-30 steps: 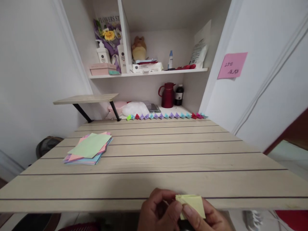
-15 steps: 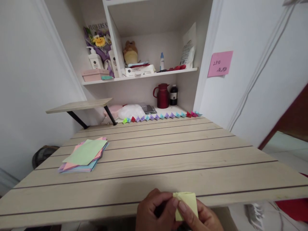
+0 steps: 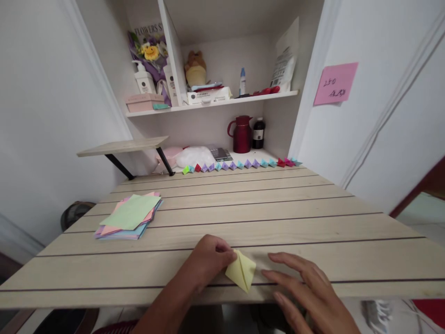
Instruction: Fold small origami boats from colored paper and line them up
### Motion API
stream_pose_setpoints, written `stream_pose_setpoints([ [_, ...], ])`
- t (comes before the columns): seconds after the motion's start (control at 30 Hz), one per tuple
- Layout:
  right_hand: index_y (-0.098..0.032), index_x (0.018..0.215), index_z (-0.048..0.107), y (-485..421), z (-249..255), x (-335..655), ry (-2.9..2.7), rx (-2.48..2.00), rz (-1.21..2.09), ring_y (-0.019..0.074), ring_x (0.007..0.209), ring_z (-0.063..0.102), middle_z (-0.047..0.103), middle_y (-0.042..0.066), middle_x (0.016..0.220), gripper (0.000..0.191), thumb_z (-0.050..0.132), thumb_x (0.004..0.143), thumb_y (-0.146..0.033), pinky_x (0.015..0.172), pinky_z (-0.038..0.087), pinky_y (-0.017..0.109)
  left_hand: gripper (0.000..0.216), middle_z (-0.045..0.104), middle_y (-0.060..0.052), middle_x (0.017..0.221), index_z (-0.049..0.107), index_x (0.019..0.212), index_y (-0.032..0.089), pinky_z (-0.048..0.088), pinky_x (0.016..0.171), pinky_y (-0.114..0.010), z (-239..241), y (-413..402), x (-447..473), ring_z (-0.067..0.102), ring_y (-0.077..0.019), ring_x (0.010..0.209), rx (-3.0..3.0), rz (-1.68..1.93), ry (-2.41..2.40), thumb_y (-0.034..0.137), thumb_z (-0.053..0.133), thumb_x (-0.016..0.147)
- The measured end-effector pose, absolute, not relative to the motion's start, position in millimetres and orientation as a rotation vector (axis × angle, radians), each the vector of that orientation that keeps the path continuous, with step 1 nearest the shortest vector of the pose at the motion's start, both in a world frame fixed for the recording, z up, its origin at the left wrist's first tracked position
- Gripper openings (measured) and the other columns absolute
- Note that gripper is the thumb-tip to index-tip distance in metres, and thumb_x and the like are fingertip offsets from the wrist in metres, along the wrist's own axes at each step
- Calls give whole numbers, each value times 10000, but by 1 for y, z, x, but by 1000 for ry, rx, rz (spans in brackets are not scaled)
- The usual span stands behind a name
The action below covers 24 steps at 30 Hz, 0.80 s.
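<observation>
I had the left hand (image 3: 210, 256) pinching the folded yellow paper (image 3: 245, 272) at its fingertips, on or just above the bench (image 3: 299, 232); the right hand (image 3: 309, 290) was spread just beside it. I judged this mid-folding, calling for a firmly pressed crease.

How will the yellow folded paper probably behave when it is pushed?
The yellow folded paper is probably light, since the left hand pinches it at one corner. Its folded layers likely make it stiffer than one sheet. Being flat, it would probably slide rather than roll.
</observation>
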State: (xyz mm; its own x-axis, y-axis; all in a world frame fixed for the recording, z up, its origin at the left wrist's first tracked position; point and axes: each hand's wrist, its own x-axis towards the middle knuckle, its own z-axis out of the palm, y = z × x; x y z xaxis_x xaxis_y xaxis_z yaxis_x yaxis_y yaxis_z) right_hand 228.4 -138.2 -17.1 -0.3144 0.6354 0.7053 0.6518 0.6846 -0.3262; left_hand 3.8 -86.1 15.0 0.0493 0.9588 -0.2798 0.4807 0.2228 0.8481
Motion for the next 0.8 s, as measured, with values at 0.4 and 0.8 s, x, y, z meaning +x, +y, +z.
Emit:
stream_pose_setpoints([
  [0.4,-282,1050,684,-115,-38,216,-2314,-940,-115,212,1006,633,704,40,1098,251,536,890,-158,787,522,347,411,660,-41,1032,563,1204,229,454,741,-294,-9,-121,15,611,-192,892,2398,806,1819,144,577,802],
  [0.8,-275,1212,612,-117,-36,216,-2387,-985,-90,216,1044,601,680,53,1139,355,502,904,-136,829,492,364,546,605,-18,1325,569,1252,195,339,1025,-427,-47,-158,14,530,-230,1197,3093,895,1705,580,482,875],
])
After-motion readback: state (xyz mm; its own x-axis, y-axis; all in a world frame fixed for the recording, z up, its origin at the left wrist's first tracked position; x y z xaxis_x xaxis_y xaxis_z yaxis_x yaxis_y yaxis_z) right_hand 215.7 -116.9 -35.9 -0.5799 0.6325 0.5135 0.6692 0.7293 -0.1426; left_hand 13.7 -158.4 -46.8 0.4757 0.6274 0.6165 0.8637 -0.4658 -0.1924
